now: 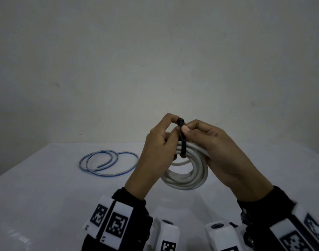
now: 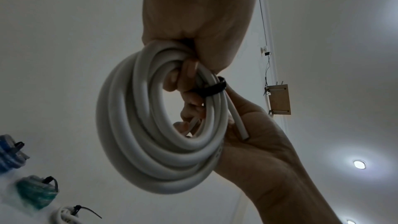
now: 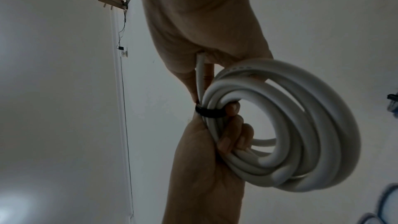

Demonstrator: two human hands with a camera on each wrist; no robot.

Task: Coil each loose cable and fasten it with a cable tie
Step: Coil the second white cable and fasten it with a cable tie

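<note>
**Head view: tie going on white coil, risk notes**

Head view: both hands raised above the table (image 1: 46,187), white cable coil (image 1: 187,176) hanging beneath them. Left hand (image 1: 155,151) curls through the coil and pinches the black cable tie (image 1: 182,136) head at its fingertips. Right hand (image 1: 218,149) pinches the tie just beside, remaining fingers under the coil.

Risk: loose cable end (image 2: 238,125) near right palm may escape the loop. Tie could slip from the pinch before locking. Blue cable (image 1: 108,163), beyond the left hand, uncoiled.
</note>
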